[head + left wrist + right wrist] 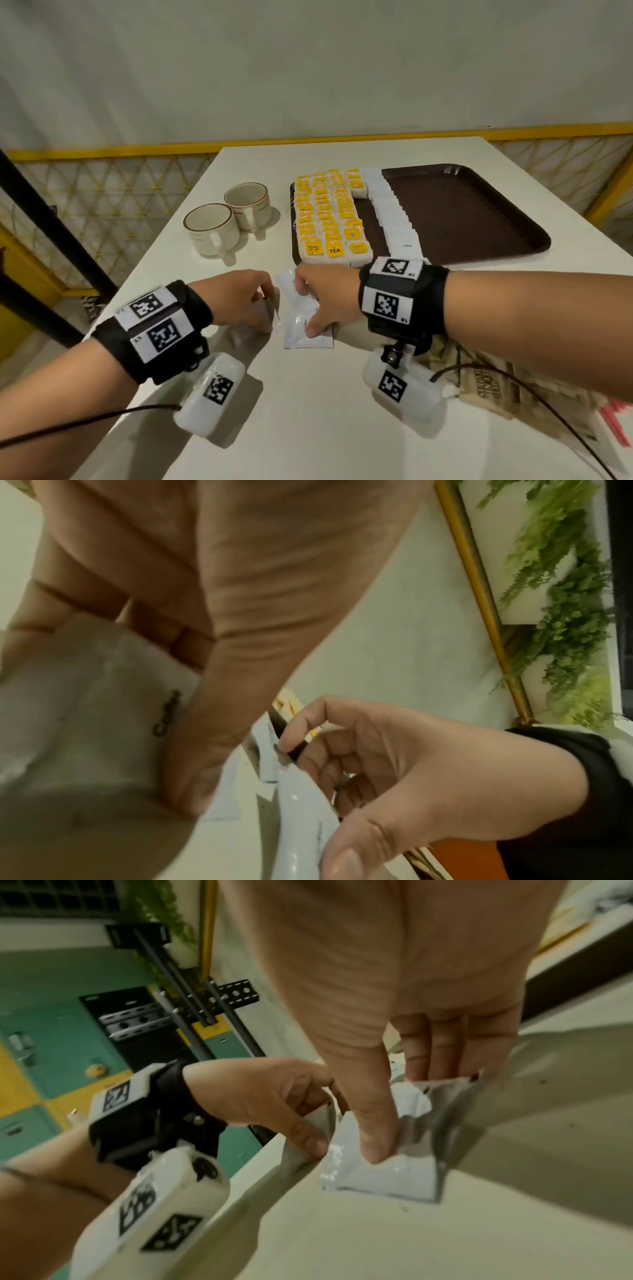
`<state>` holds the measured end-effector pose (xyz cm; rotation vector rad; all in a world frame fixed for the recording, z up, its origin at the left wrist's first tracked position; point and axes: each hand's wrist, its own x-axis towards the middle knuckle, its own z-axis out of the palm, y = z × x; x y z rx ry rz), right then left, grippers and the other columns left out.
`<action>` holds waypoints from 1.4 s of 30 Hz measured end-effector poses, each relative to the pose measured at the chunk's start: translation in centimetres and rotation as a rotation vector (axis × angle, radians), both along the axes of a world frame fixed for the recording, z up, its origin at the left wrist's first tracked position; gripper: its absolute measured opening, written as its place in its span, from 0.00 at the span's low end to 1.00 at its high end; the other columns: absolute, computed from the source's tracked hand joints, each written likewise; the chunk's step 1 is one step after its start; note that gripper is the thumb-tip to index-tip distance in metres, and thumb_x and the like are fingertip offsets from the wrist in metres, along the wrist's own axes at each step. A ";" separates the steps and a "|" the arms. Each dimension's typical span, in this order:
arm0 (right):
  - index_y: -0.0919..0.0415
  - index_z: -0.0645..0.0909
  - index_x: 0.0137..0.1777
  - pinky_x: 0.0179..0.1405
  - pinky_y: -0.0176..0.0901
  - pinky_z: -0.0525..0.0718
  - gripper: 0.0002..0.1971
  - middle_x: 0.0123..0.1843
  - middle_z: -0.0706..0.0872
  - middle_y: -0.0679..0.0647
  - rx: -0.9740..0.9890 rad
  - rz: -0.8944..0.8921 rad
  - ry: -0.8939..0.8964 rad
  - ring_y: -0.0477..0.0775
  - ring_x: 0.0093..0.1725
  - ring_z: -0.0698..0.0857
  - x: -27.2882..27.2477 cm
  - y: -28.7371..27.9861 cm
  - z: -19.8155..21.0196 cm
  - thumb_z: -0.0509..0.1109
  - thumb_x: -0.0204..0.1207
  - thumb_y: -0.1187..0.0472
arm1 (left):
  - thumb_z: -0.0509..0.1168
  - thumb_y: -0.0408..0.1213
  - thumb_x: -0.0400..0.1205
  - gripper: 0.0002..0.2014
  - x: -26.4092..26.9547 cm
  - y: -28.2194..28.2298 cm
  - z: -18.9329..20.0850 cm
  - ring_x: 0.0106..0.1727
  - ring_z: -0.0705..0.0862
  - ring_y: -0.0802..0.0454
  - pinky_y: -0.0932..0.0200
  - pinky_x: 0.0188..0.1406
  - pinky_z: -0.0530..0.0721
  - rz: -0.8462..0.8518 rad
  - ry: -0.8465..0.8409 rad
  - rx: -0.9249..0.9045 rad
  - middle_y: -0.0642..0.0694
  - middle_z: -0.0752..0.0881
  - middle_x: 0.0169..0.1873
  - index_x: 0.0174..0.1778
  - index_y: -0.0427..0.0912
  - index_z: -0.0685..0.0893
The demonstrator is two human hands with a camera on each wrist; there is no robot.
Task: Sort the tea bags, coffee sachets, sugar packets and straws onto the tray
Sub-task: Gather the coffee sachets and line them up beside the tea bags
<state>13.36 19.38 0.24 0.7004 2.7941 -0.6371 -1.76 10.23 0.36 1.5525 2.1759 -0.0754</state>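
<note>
coffee sachets [305, 320] lie loose at lower centre on the surface [308, 411], short of the tray [479, 212] — left hand [239, 298] pinches one, right hand [325, 301] clamps another. glossy, overlapping foil could slip, dragging extras off the near edge.

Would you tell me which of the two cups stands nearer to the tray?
The farther cup, behind the other cup in the head view; it stands closer to the brown tray.

Two cups [227, 216] stand left of the tray [479, 212] on the table [342, 428].
</note>
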 end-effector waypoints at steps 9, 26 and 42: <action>0.52 0.79 0.47 0.34 0.33 0.78 0.12 0.39 0.81 0.49 -0.173 -0.015 0.035 0.45 0.35 0.79 2.8 2.7 2.4 0.79 0.70 0.53 | 0.80 0.51 0.60 0.28 -2.1 1.5 0.2 0.42 0.83 0.43 0.49 0.51 0.78 0.205 -0.690 0.271 0.30 0.86 0.42 0.46 0.31 0.87; 0.64 0.82 0.60 0.61 0.58 0.81 0.14 0.55 0.89 0.63 -0.919 -0.353 0.659 0.61 0.53 0.86 8.9 4.6 1.2 0.70 0.75 0.70 | 0.83 0.34 0.60 0.18 4.4 4.7 1.6 0.40 0.88 0.45 0.50 0.47 0.84 0.218 -0.961 0.551 0.44 0.91 0.38 0.41 0.47 0.84; 0.67 0.80 0.65 0.51 0.49 0.89 0.29 0.59 0.88 0.65 -1.141 -0.528 1.039 0.60 0.55 0.88 10.9 6.5 -0.3 0.75 0.61 0.62 | 0.56 0.21 0.83 0.17 9.5 6.8 -1.0 0.40 0.85 0.45 0.58 0.33 0.87 0.609 -1.800 0.591 0.32 0.83 0.50 0.66 0.38 0.76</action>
